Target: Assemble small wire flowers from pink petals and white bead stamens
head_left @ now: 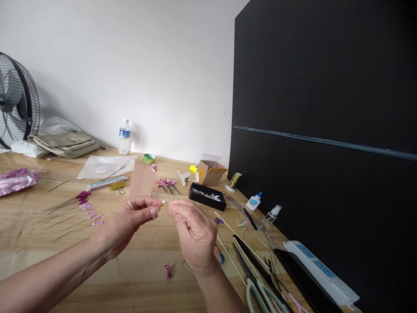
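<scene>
Above the middle of the wooden table, my left hand [135, 217] pinches a small white pearl bead [163, 202] with a bit of gold colour beneath it. Just to its right, my right hand [197, 232] is closed, thumb and forefinger together close to the bead. A scrap of pink shows among its fingers, but what they grip is too small to name. Left of my hands lie pink and magenta petals [87, 208] on thin wires. Beyond them is a cluster of pink wired flowers [167, 182]. A small magenta piece [169, 271] lies nearer to me.
At right lie large scissors [257, 289], a black comb [250, 256], thin sticks and a power strip [322, 271]. A black tray [207, 198], cardboard box [211, 173], thread spool [233, 182] and glue bottle [254, 201] stand farther back. A water bottle [124, 137] is by the wall.
</scene>
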### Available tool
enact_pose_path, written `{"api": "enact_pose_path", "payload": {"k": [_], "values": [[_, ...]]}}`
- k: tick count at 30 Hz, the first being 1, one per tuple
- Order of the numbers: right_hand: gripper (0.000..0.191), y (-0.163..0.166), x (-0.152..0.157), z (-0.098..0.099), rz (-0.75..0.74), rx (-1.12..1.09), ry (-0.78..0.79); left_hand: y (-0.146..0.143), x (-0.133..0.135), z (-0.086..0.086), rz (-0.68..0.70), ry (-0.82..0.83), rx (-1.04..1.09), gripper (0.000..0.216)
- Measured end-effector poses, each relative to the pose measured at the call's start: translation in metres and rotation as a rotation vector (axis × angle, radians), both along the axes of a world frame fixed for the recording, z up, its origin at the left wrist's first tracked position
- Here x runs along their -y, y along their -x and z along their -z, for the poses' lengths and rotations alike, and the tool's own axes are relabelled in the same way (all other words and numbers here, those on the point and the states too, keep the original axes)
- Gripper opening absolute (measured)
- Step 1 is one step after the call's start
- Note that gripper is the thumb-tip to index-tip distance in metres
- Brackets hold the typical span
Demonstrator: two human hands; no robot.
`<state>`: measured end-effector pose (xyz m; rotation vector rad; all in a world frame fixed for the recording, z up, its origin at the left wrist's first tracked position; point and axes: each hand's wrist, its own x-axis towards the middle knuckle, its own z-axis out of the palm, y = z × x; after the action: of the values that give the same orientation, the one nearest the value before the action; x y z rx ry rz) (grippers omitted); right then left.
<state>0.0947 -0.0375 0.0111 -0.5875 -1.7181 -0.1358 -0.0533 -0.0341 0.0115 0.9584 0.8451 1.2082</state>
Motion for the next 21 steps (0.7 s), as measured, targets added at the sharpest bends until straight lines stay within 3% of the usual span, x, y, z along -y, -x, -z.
{"api": "enact_pose_path", "payload": {"k": [10, 21], "values": [[0.027, -0.0002, 0.0020, 0.0010, 0.061, 0.084, -0.020, 0.0011, -0.0002, 0.0006, 0.016, -0.009, 0.021, 0.017], [0.020, 0.0003, -0.0003, 0.0000, -0.020, 0.036, 0.086, 0.0011, -0.0008, 0.0027, 0.018, -0.055, -0.049, 0.014]]}}
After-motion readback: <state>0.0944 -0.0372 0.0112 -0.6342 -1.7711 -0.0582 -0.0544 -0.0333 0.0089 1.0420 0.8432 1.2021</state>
